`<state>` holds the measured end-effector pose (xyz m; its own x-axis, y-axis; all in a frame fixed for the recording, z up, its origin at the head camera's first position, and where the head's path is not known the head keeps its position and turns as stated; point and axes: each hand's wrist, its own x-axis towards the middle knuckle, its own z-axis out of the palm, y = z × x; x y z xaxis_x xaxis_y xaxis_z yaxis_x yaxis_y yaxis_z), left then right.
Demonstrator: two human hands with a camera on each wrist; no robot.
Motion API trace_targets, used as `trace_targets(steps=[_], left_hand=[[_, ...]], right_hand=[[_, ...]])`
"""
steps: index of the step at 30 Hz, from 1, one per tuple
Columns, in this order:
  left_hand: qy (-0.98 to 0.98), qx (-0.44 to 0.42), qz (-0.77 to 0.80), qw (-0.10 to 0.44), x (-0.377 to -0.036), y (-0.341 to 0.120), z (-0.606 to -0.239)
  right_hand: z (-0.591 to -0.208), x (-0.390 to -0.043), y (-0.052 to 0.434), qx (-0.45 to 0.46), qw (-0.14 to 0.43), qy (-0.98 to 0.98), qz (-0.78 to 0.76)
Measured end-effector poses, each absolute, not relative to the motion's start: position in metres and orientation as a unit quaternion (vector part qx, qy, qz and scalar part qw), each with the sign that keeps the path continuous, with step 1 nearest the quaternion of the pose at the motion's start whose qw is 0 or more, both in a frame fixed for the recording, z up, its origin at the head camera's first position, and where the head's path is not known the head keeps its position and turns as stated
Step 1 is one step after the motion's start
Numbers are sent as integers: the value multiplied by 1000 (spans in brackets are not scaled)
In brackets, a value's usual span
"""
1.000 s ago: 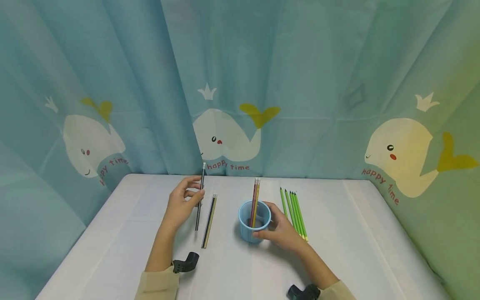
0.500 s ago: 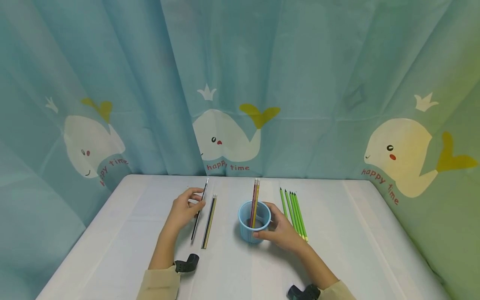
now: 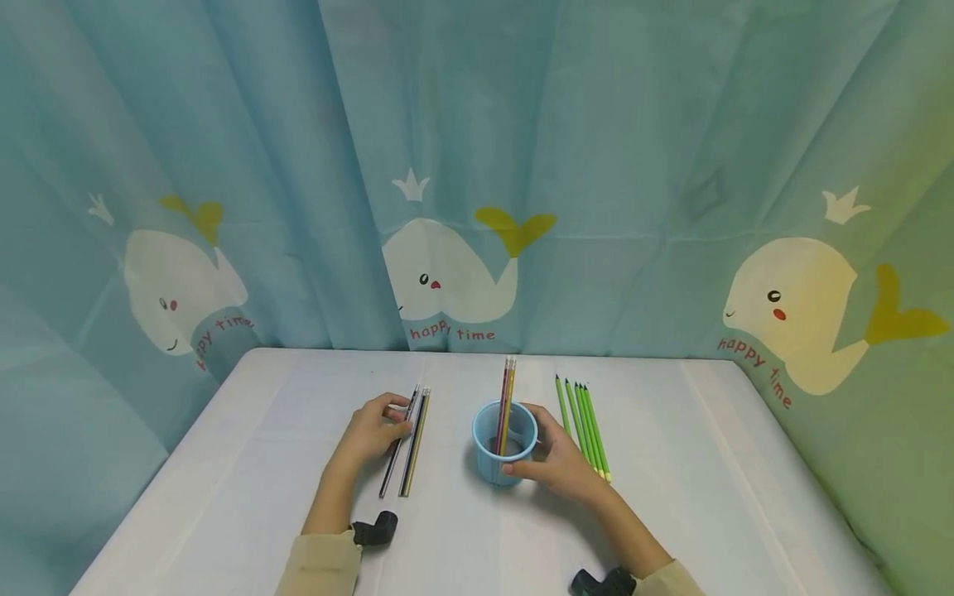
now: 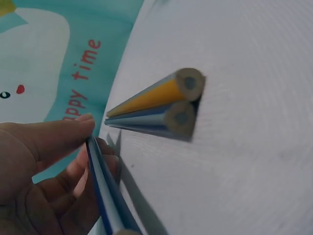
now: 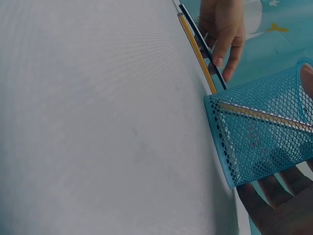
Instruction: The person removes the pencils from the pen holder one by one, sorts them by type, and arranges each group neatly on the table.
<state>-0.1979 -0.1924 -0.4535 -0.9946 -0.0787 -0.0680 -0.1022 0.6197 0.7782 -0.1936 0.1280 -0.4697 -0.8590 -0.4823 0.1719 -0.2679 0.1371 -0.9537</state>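
On table [image 3: 671, 463] | left grip [image 3: 370, 430] pinches pencil [image 3: 395, 451] | right grip [image 3: 559, 463] clasps mesh cup [image 3: 495, 463]

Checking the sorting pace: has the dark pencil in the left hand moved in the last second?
Yes. The dark pencil came down from upright to beside the pencil on the table, left hand pinching it.

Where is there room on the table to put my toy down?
Bare white table lies right of the green pencils, and more lies left of the left hand, out to the curtain. The middle is crowded: the left hand holds a dark pencil beside another pencil, and the right hand grips the blue mesh cup.
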Motion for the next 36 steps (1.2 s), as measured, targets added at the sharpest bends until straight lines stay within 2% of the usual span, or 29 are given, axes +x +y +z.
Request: trace_targets(steps=[22,27,36], left_hand=[[909,-59,413,12,-195,-188,-452],[915,-46,400,-9,-193,-189,-444],[896,31,438,-66,-186,-172,-421]], right_hand=[[-469,-194,128,-251,92,746,-610],[-469,-195,127,-252,91,747,-609],[-471,-194,128,-253,89,747,-608]])
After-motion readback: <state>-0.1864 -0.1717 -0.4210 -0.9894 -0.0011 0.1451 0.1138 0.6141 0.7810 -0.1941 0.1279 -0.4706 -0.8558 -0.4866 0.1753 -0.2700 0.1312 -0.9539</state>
